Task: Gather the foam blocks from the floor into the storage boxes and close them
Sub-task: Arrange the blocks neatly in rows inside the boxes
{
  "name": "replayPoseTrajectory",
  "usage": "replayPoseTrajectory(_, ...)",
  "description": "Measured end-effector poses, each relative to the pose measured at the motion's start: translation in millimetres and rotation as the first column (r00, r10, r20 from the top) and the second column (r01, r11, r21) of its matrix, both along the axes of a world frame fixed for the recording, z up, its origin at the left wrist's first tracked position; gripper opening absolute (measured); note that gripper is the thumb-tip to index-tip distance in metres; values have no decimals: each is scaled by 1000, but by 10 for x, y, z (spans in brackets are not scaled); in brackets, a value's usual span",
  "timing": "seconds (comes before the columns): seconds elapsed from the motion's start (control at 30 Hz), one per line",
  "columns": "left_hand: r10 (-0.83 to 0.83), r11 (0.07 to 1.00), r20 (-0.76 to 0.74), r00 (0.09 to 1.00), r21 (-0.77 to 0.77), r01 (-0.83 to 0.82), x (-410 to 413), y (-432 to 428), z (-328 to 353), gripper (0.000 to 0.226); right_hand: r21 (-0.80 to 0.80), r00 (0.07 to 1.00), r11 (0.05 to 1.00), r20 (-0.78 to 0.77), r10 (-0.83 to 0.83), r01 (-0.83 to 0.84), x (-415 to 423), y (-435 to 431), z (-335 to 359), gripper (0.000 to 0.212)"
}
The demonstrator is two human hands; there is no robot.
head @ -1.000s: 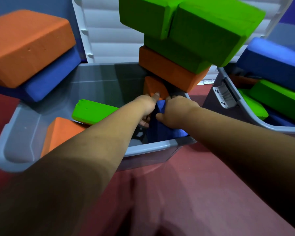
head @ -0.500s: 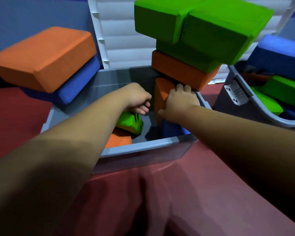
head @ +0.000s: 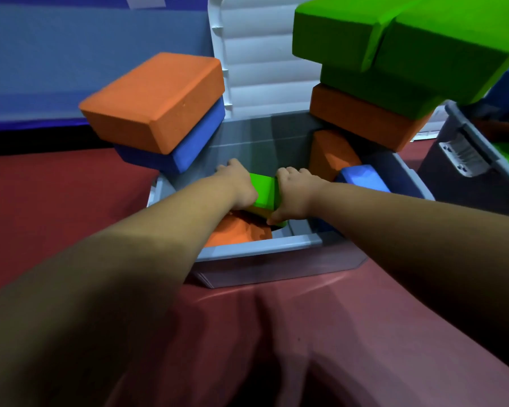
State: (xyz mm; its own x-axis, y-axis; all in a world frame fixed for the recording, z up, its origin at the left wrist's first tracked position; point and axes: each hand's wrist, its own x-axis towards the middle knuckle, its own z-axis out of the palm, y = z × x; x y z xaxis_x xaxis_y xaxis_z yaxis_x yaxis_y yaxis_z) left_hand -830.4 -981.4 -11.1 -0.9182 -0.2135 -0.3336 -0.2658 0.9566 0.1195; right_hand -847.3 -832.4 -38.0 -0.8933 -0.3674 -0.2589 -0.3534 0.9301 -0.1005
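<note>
A grey storage box (head: 259, 247) stands open on the red floor, its white lid (head: 265, 54) raised behind it. Inside it, my left hand (head: 238, 183) and my right hand (head: 294, 192) grip a green foam block (head: 264, 191) from both sides. Under that block lies an orange block (head: 235, 234). At the box's right side an orange block (head: 329, 152) stands on end beside a blue block (head: 362, 179). On the left rim an orange block (head: 156, 98) rests on a blue one (head: 188, 151). On the right rim, green blocks (head: 400, 45) sit stacked over an orange block (head: 362, 118).
A second grey storage box (head: 465, 154) stands at the right edge with a latch on its side and green and blue foam inside. A blue wall (head: 86, 63) runs behind. Red floor (head: 276, 333) spreads in front of the boxes.
My right hand left the upright orange block and moved left onto the green block. My left hand also took hold of it. The view shifted left and closer.
</note>
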Motion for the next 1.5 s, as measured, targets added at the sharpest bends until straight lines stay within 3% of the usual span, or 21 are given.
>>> replayPoseTrajectory(0.1,-32,999,-56,998,23,34,67,-103,80,51,-30,998,1000,-67,7,-9,44,-32,-32,77)
replayPoseTrajectory(0.2,-143,989,60,988,-36,145,145,-201,167,38,-51,991,998,-119,-54,49,43,-39,17,70)
replayPoseTrajectory(0.27,-150,985,148,978,-58,160,173,-269,153,45,-97,980,985,-129,-152,140,14,-23,81,74)
replayPoseTrajectory(0.4,-149,976,173,974,-130,172,150,-340,-11,45,-118,937,939,-95,-336,324,-27,88,163,71)
replayPoseTrajectory(0.6,-118,951,391,913,-222,218,137,-360,-107,55,45,932,931,-45,-359,361,-4,197,159,71)
replayPoseTrajectory(0.7,-104,942,390,915,-257,217,98,-391,-58,71,107,938,932,-50,-344,347,39,229,182,73)
replayPoseTrajectory(0.93,24,999,362,932,19,-33,24,-521,70,83,281,960,921,-5,-281,271,97,230,297,88)
replayPoseTrajectory(1.1,106,943,487,867,226,-242,64,-499,-31,79,362,956,908,118,-267,209,171,305,423,85)
replayPoseTrajectory(1.27,144,910,354,924,319,-264,21,-366,5,78,419,934,900,262,-244,118,240,340,527,61)
replayPoseTrajectory(1.37,168,940,111,979,280,-193,-41,-220,67,89,450,948,892,264,-179,43,306,332,591,45)
replayPoseTrajectory(1.5,167,971,-149,975,199,-136,-123,-29,43,100,448,929,893,348,-126,-47,386,385,589,29)
